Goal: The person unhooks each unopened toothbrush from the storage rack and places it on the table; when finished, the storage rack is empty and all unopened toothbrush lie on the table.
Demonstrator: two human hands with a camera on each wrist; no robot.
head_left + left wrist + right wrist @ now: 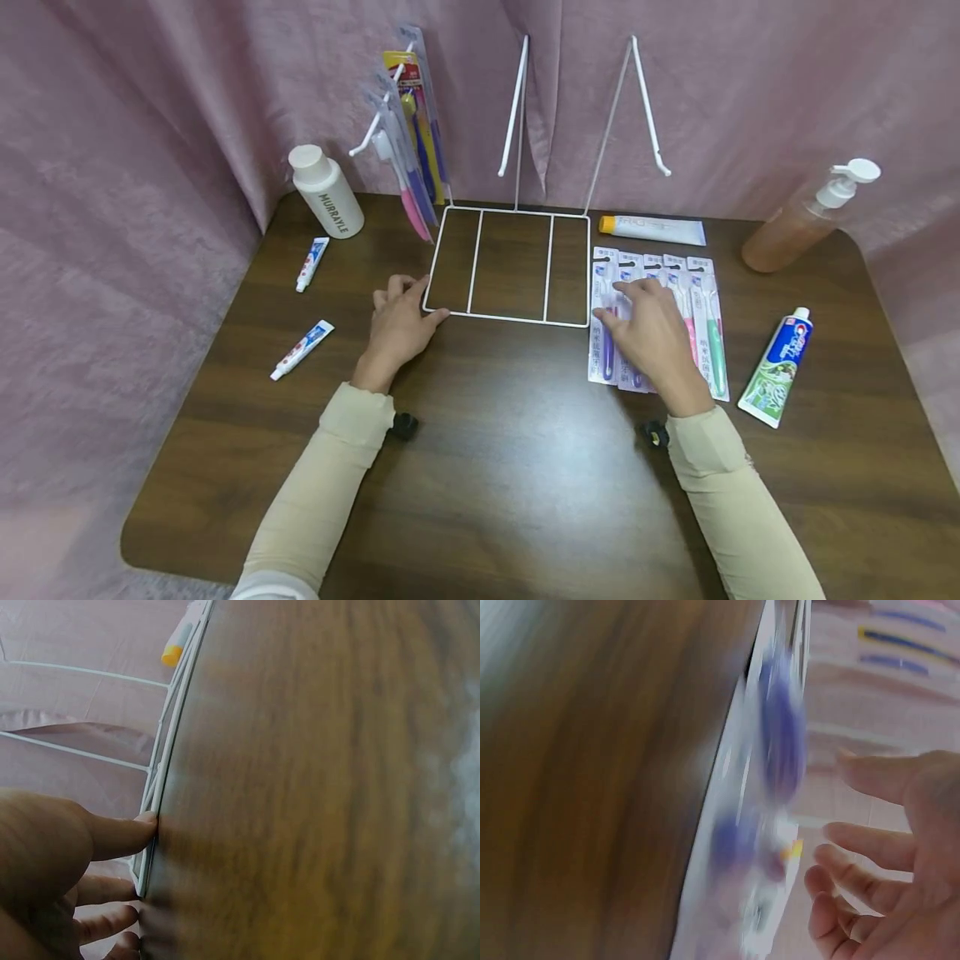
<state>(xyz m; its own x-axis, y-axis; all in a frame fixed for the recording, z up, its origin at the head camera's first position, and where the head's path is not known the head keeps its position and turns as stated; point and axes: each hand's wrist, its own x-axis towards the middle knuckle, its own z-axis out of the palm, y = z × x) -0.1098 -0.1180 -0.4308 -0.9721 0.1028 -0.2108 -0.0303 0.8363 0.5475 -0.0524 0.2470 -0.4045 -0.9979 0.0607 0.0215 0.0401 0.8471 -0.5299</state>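
Head view: the left hand (400, 325) is pinching the wire rack (506, 317), the right hand (651, 333), loosely spread and empty, is hovering over toothbrush packs (709, 333) beside it, their closeness perhaps risking dragged neighbours.

Two hands show in the head view: one left hand (401, 321) left of centre, one right hand (654, 333) right of centre. One desk (487, 467) carries one white wire rack (506, 318) in the upper middle, with three prongs (513, 104) above and two inner bars (475, 262) in its base. Five flat toothbrush packs (708, 329) are right of centre; at least three hanging toothbrush packs (422, 142) are in the upper left, overlapping too much for a sure count. Toothpaste tubes number four: two small tubes (302, 350) at left, one orange-capped tube (652, 230) at upper right, one blue-and-green tube (778, 367) at right. Bottles number two: one white bottle (327, 192) upper left, one pump bottle (795, 221) upper right.
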